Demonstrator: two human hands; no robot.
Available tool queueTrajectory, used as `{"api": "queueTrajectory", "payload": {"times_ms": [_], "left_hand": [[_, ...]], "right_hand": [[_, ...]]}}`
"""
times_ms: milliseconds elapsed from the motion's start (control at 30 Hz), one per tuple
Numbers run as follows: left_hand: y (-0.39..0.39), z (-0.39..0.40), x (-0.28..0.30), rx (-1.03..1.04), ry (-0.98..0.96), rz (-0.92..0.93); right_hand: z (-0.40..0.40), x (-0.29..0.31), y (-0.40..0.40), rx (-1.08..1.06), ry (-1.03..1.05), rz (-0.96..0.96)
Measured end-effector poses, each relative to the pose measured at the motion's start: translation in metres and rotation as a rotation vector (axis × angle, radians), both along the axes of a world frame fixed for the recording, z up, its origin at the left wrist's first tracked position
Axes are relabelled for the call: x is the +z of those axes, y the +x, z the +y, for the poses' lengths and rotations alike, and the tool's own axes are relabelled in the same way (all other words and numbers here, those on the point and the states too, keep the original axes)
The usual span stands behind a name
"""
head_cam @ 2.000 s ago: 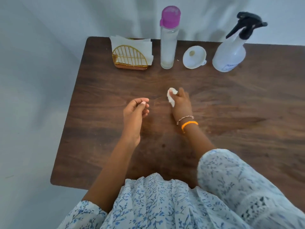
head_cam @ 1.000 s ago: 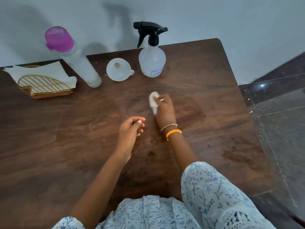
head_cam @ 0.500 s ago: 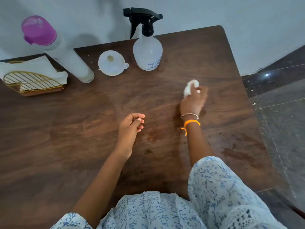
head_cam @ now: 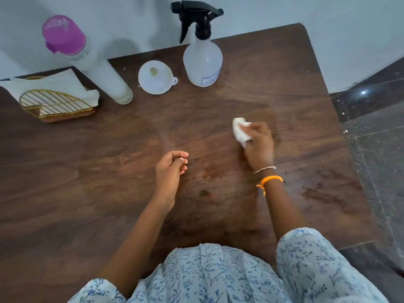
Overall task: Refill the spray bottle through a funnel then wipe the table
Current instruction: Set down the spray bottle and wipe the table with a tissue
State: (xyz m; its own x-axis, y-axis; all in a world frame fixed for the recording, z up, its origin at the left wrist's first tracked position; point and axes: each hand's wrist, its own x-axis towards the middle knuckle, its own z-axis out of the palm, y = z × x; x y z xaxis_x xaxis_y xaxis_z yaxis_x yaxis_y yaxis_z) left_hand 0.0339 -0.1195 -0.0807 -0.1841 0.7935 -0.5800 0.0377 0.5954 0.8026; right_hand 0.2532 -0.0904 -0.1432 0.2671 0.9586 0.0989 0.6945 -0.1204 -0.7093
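1. We see the right hand [head_cam: 259, 147] pinching a crumpled white tissue [head_cam: 240, 131] and pressing it onto the brown wooden table [head_cam: 87, 171], right of centre; the hand is motion-blurred.
2. The left hand [head_cam: 170, 171] rests on the table near the middle, fingers loosely curled, holding nothing.
3. We note the spray bottle [head_cam: 202, 60] upright at the far edge, black trigger head fitted.
4. The white funnel [head_cam: 155, 77] lies just left of it, wide mouth up.
5. Further left: a clear bottle with a pink cap [head_cam: 87, 60], then a gold wire napkin holder [head_cam: 54, 103].
6. Dark smears [head_cam: 323, 195] mark the right side.
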Motion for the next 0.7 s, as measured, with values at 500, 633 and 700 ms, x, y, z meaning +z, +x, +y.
{"api": "queueTrajectory", "payload": {"times_ms": [500,633,700], "left_hand": [[-0.033,-0.009,0.006,0.22,0.11,0.02],[-0.036,-0.012,0.009,0.215,0.107,0.007],[-0.032,-0.015,0.012,0.157,0.091,-0.018]], "right_hand": [[-0.063,0.013,-0.146,0.501,-0.032,0.008],[-0.07,0.013,-0.107,0.697,-0.052,-0.005],[-0.063,0.016,-0.078,0.605,-0.046,-0.053]]}}
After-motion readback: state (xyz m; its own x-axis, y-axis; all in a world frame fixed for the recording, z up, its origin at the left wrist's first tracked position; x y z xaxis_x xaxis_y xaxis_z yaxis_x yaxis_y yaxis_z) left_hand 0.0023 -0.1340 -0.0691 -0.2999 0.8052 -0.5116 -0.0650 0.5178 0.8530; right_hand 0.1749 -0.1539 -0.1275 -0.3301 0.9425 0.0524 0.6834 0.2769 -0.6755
